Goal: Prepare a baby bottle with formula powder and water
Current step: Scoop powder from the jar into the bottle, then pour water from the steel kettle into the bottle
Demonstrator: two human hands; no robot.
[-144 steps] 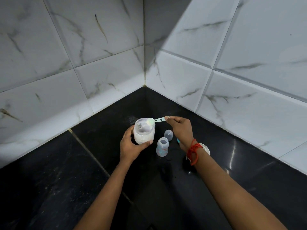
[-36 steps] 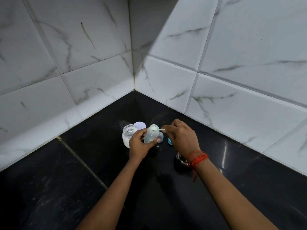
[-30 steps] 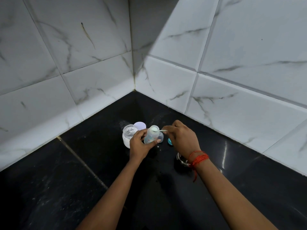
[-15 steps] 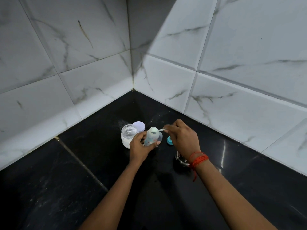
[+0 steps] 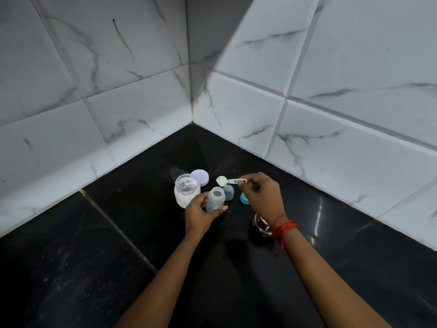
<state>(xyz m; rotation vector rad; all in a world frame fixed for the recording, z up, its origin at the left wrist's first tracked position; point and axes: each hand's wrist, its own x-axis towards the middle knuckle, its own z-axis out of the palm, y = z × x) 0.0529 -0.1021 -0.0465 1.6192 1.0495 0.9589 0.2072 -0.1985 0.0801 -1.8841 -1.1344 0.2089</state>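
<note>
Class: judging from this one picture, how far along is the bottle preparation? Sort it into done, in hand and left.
Done: the jar is open, its lid lying behind it, and the bottle is uncapped. In hand: the left hand steadies the bottle while the right hand holds the scoop just above it. Left: water, which I cannot see in the bottle, and refitting the teal ring.

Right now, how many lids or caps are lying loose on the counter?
3. A pale purple lid lies behind the powder jar, a clear cap stands just behind the bottle, and a teal ring lies by the right hand, which may hide more.
</note>
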